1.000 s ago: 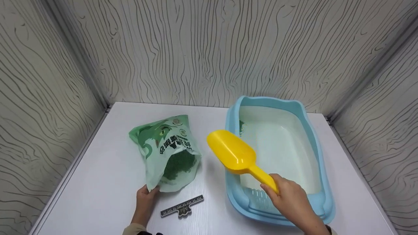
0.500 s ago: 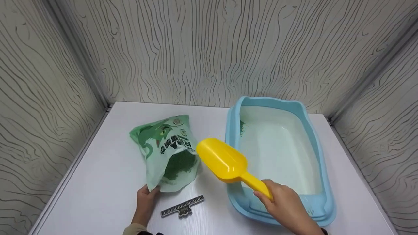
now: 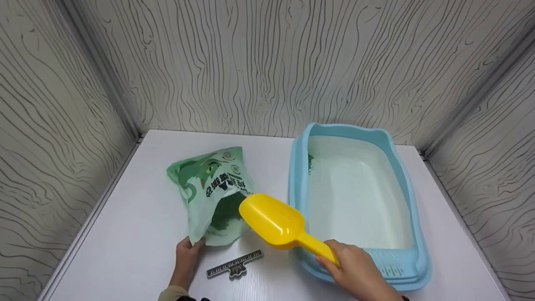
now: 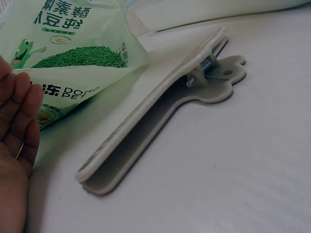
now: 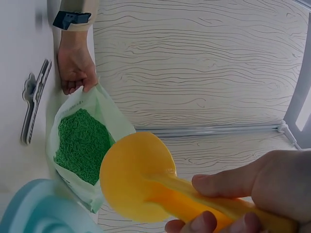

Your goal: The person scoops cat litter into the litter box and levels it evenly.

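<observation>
The white worktop (image 3: pixel 133 234) is carrying everything, with the blue tray (image 3: pixel 297 179) standing at the right. Left of it, the green bag (image 3: pixel 209 190) is lying with its mouth towards me. The yellow scoop (image 3: pixel 273 221) is hovering before that mouth — my right hand (image 3: pixel 353 263) is gripping its handle, fingers curled round. My left hand (image 3: pixel 187 255) is pinching the bag's edge. Nearby, a clip (image 3: pixel 235 264) is lying flat — green pellets (image 5: pixel 82 145) are showing inside the bag.

A booth-like nook — wood-grain panels (image 3: pixel 267 62) around a white table (image 3: pixel 125 209). Grey strips (image 3: pixel 100 67) line its corners; the building is unclear.
</observation>
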Demonstrator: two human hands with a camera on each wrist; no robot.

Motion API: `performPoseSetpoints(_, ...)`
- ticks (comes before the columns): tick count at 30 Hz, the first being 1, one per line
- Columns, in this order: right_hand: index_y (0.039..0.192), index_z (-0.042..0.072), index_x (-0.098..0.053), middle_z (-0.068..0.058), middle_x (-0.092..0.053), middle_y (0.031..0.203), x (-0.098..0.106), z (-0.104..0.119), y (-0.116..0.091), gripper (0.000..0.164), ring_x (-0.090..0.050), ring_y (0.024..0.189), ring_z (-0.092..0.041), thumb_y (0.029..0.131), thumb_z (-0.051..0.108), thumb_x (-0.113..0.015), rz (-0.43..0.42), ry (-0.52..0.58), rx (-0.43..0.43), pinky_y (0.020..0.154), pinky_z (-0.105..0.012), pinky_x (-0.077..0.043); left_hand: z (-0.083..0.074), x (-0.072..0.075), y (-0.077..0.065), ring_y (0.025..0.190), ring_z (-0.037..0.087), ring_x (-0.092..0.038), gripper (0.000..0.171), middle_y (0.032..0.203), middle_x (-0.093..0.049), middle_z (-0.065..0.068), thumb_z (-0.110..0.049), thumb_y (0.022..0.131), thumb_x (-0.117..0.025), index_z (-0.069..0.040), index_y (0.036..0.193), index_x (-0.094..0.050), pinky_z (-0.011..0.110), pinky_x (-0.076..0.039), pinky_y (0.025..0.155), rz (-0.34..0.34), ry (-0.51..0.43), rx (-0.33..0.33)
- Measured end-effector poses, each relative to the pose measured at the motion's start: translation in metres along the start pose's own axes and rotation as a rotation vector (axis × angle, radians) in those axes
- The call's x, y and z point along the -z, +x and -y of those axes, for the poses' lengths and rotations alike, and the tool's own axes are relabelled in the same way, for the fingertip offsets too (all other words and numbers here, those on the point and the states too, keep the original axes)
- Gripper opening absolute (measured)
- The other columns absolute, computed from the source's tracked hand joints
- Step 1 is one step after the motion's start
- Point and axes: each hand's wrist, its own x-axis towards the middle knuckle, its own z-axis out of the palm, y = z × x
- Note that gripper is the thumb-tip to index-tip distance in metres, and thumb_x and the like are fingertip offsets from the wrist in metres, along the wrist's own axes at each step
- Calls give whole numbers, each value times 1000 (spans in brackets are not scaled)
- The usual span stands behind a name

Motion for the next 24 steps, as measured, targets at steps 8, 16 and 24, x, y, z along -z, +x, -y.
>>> performPoseSetpoints(8,93,11,-65,8,-46,62,-12,1,2,25,-38,56,-4,88,35,-66,27,23,54,55,-20,-31,2,0,-1,85,-13,-57,31,94,-72,-16,-8,88,-63,10,113,-63,8,-45,82,-7,-39,-21)
performPoseSetpoints(16,86,9,-63,6,-46,59,-25,6,5,14,-36,52,-5,84,22,-66,21,50,76,50,-20,-32,1,1,0,81,-10,-56,30,93,-72,-14,-8,87,-63,9,112,-64,9,-45,80,-17,-31,-11)
performPoseSetpoints(24,86,7,-63,6,-47,60,-37,13,9,13,-39,52,-6,81,19,-63,78,73,60,51,-20,-32,1,0,0,81,-8,-55,31,83,-66,-27,-9,87,-64,9,114,-63,9,-45,80,-9,-42,8)
